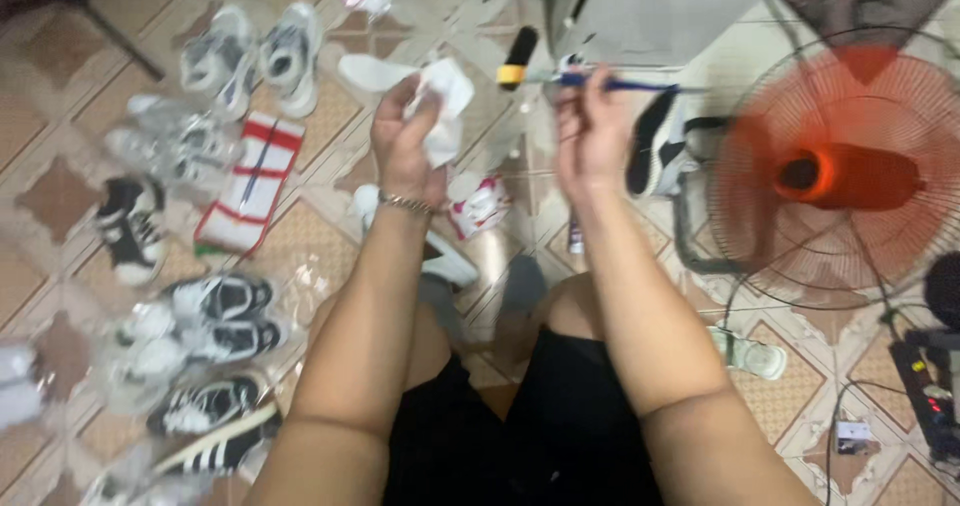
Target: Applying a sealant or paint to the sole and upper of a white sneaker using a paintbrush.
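**White cloth and blue brush held up over the tiled floor**

White crumpled cloth (440, 106) fills the person's left hand (405, 136), whose fingers are closed round it so that the loose folds stick out above and to the side of the fist. A thin metal bracelet (405, 203) circles that wrist. The right hand (590, 131) is pinched shut on a slim blue-handled brush (610, 84). Its long axis runs nearly level, from a blurred pale tip just past the fingers on the cloth side out towards the orange fan (850, 166).

Taking the cloth as the landmark, the brush lies close beside it at about the same height, its tip end pointing at the cloth and the handle pointing away. A small gap shows between tip and cloth; motion blur makes it hard to tell whether they touch. The right hand is the one nearer the brush tip, and the left hand only meets the cloth.

Beyond the cloth on the floor lies a black cylinder with a yellow band (517, 58). Far out on the side away from the brush lie many sneakers (215, 301), several in clear plastic bags, and a red-and-white striped box (250, 181). Below the cloth a small red-and-white packet (480, 209) rests on the patterned tiles (330, 231).
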